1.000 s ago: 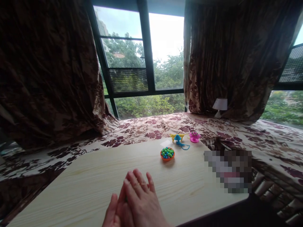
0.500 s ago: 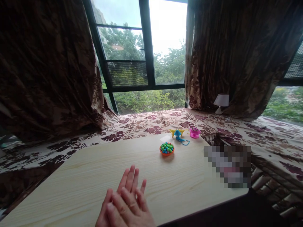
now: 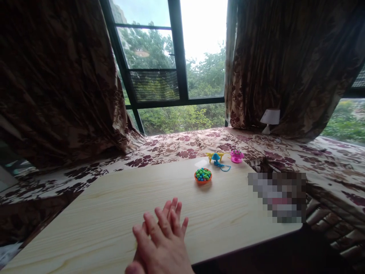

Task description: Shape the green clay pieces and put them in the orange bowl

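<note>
My right hand (image 3: 159, 247) lies palm down on top of my left hand (image 3: 173, 204) above the near edge of the pale wooden table (image 3: 99, 213). Fingers of both are stretched out and slightly spread, and neither holds anything. Only the left hand's fingertips show beyond the right one. Further back on the table stands a small orange bowl (image 3: 203, 176) filled with green and blue beads, well out of reach of the fingers. Behind it lie a blue mushroom-shaped toy (image 3: 216, 157) with a blue cord, a yellow toy (image 3: 211, 155) and a pink toy (image 3: 236, 156).
A flower-patterned cloth (image 3: 176, 146) covers the ledge behind the table, under a large window (image 3: 176, 64) with dark patterned curtains on both sides. A small white lamp (image 3: 270, 118) stands at the back right. A blurred-out patch (image 3: 276, 196) sits at the table's right end.
My hands have slid against each other: the right hand now covers the left with its fingers pointing forward. The view has tilted slightly, so the bowl and toys sit a little higher.
</note>
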A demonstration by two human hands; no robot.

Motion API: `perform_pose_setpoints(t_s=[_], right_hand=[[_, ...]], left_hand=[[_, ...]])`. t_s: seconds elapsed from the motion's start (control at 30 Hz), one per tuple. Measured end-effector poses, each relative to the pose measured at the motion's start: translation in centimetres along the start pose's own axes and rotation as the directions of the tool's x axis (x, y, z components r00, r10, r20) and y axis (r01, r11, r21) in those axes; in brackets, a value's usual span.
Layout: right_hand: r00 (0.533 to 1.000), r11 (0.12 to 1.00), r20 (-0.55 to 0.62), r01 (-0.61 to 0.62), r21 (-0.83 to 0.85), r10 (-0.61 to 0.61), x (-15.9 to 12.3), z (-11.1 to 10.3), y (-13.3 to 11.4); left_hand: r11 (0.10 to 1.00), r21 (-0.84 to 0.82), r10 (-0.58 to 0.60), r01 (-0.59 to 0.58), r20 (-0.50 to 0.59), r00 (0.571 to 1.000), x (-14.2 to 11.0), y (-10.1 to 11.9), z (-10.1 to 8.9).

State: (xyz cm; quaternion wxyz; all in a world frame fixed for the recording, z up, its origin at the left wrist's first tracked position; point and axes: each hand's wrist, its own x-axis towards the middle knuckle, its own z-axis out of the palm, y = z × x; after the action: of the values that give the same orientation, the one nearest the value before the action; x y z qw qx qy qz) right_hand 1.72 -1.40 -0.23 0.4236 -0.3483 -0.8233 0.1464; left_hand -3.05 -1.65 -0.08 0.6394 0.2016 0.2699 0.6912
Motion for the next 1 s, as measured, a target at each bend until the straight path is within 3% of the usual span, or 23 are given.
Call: perform_pose_setpoints(t_s=[0.03,0.13,0.2,0.3,0.37,0.47,0.57,0.67,0.8,0.9,1.0], right_hand=[[0.998,0.998,0.008,-0.066,0.006,0.066,0.7,-0.7,0.1],[0.981,0.981,0.002,-0.192,-0.020,0.192,2.2,-2.8,1.1],[0.990,0.989,0.019,-0.142,-0.049,0.143,1.8,-2.7,1.7],[0.999,0.998,-0.009,0.038,-0.053,-0.039,-0.1,-0.3,1.6],[0.995,0.995,-0.026,0.091,-0.039,-0.092,-0.5,0.8,0.8],[0.999,0.998,0.015,-0.051,-0.032,0.051,1.2,-0.3,-0.2],[0.989,0.987,0.035,-0.141,-0.073,0.144,2.9,-2.5,0.5],[0.997,0.992,0.056,-0.054,-0.115,0.061,2.1,-1.6,1.5],[0.989,0.987,0.062,0.140,-0.076,-0.136,0.2,2.0,0.7],[0.997,0.998,0.073,0.000,-0.060,0.005,1.7,1.3,-0.3],[0.990,0.989,0.064,-0.123,-0.082,0.128,3.5,-1.4,0.2]], left_hand=[[0.996,-0.072,0.057,-0.060,-0.043,0.997,-0.1,-0.4,0.5],[0.988,-0.134,-0.084,0.080,-0.027,0.996,-0.1,-0.3,1.6],[0.986,-0.128,-0.109,0.110,0.014,0.994,-0.1,0.8,1.4],[0.990,-0.141,-0.006,0.018,0.085,0.996,0.1,2.0,0.1],[0.986,-0.162,0.067,-0.049,0.105,0.992,0.0,1.7,-0.4],[0.966,-0.232,0.147,-0.114,0.132,0.980,-0.1,0.3,-0.1],[0.962,-0.266,0.011,0.065,0.273,0.962,0.0,0.1,0.0],[0.960,-0.253,-0.030,0.121,0.335,0.942,0.4,1.3,-1.1],[0.948,-0.315,0.136,-0.038,0.298,0.945,0.4,1.9,-2.3],[0.931,-0.357,0.187,-0.083,0.268,0.945,0.3,0.9,-1.5],[0.935,-0.347,0.043,0.078,0.326,0.944,0.4,0.4,-1.0]])
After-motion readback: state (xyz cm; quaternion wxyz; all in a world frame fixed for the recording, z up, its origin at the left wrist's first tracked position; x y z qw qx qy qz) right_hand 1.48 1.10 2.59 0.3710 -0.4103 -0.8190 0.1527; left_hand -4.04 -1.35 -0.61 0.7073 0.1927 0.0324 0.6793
